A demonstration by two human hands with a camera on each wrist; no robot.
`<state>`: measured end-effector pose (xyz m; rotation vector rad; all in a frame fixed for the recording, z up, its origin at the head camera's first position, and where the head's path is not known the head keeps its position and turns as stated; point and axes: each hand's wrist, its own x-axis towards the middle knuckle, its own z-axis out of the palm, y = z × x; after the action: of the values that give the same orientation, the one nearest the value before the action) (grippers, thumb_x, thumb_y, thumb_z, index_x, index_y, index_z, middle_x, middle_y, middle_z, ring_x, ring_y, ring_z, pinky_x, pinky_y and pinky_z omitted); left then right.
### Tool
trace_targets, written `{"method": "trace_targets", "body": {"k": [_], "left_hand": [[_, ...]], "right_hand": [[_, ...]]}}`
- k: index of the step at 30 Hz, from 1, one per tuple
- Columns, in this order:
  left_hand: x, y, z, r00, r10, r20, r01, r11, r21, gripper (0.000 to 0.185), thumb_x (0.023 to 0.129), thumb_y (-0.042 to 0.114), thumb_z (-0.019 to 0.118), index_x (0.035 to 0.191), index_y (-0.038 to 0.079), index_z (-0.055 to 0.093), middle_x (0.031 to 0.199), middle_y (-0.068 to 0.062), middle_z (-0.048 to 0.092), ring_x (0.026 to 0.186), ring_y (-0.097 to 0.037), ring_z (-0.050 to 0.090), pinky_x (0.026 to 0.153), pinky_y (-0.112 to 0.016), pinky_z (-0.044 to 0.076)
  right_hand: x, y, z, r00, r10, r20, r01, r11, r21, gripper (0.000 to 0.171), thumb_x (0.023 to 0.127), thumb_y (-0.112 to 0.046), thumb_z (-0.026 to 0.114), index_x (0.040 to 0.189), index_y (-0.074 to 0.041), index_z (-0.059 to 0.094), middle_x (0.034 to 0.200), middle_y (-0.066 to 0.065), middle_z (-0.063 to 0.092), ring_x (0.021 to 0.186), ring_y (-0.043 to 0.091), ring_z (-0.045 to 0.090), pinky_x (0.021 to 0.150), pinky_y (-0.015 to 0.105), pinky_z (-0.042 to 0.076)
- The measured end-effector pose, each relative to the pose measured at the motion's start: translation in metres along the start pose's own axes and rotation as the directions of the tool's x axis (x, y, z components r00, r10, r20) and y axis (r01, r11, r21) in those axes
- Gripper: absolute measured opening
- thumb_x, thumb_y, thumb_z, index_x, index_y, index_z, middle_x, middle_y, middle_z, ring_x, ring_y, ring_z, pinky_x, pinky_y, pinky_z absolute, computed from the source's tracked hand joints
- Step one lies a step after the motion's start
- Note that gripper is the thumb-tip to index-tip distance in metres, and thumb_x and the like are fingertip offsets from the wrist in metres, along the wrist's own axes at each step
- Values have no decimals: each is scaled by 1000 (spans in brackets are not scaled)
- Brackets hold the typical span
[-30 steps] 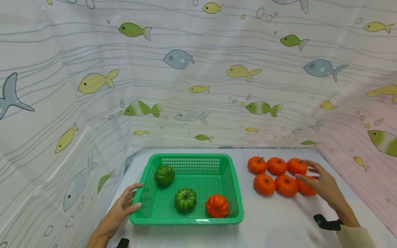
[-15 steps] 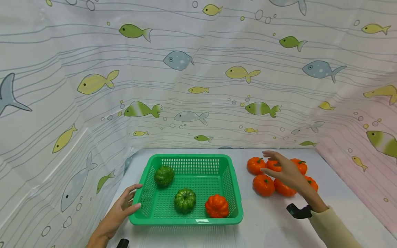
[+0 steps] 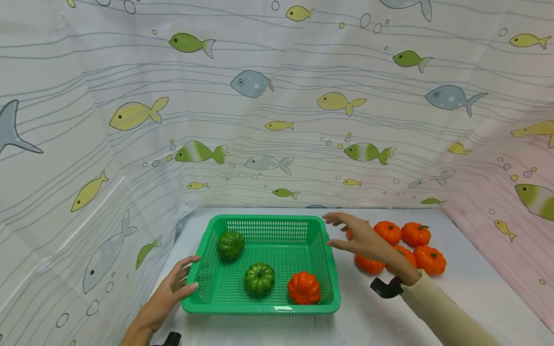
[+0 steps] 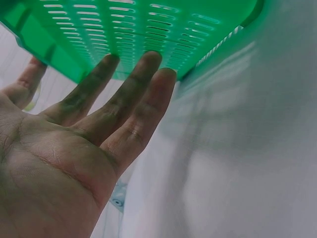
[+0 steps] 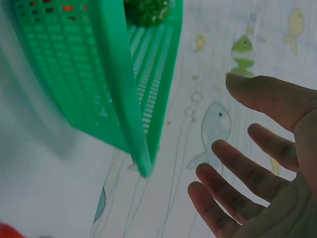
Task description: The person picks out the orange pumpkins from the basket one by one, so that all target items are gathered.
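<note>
Head view: the left hand [image 3: 173, 293] rested with straight fingers against the left wall of the green basket [image 3: 329, 269], grasping nothing. The basket held two green pumpkins [image 3: 258, 278] and one orange pumpkin [image 3: 304, 287]. The right hand [image 3: 361, 238] hovered, fingers spread and empty, just beside the basket's right rim, over the orange pumpkins [image 3: 415, 234] on the table [image 3: 467, 288].

Left wrist view: straight fingers [image 4: 133, 89] touched the basket wall [image 4: 148, 29].

Right wrist view: the released hand [image 5: 267, 168] was beside the basket's corner [image 5: 141, 163], apart from it.
</note>
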<state>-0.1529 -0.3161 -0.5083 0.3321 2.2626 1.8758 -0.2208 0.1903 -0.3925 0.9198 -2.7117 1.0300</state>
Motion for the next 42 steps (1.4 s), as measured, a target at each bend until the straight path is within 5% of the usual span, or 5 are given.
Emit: {"method": "trace_targets", "body": {"k": [16, 25, 31, 35, 42], "left_hand": [[0, 0, 0, 1000, -7, -2, 7, 1000, -13, 55, 100, 14, 48, 149, 26, 26, 155, -12, 14, 140, -47, 10, 102, -70, 24], [1, 2, 1, 1000, -8, -5, 8, 1000, 7, 55, 99, 16, 50, 148, 28, 27, 155, -10, 14, 140, -49, 8, 103, -71, 19], [1, 2, 1, 1000, -23, 9, 23, 1000, -6, 56, 99, 16, 50, 148, 28, 26, 155, -11, 14, 140, -48, 10, 101, -68, 27], [0, 3, 1, 1000, -27, 6, 27, 1000, -4, 56, 99, 16, 50, 148, 28, 27, 156, -10, 12, 140, -49, 8, 102, -69, 24], [-1, 3, 1, 999, -32, 4, 32, 999, -12, 56, 99, 16, 50, 149, 28, 26, 155, -11, 12, 139, -50, 9, 99, -69, 30]], "right_hand": [[29, -40, 49, 935, -117, 334, 110, 993, 38, 60, 83, -30, 76, 137, -25, 48, 129, -12, 52, 111, 8, 51, 91, 31, 50], [33, -48, 65, 736, -72, 674, 139, 989, -46, 62, 81, -29, 78, 136, -27, 49, 128, -10, 54, 110, 9, 53, 91, 29, 49], [31, -47, 71, 658, 13, 753, 105, 988, -109, 56, 77, -24, 81, 127, -27, 57, 112, -14, 58, 97, 4, 52, 80, 22, 50], [33, -44, 72, 661, -6, 751, 123, 987, -100, 54, 75, -23, 82, 123, -27, 58, 110, -13, 58, 94, 4, 52, 77, 20, 50], [42, -39, 76, 755, -75, 652, 165, 983, -78, 58, 77, -19, 81, 128, -24, 55, 119, -12, 57, 100, 7, 53, 82, 23, 50]]}}
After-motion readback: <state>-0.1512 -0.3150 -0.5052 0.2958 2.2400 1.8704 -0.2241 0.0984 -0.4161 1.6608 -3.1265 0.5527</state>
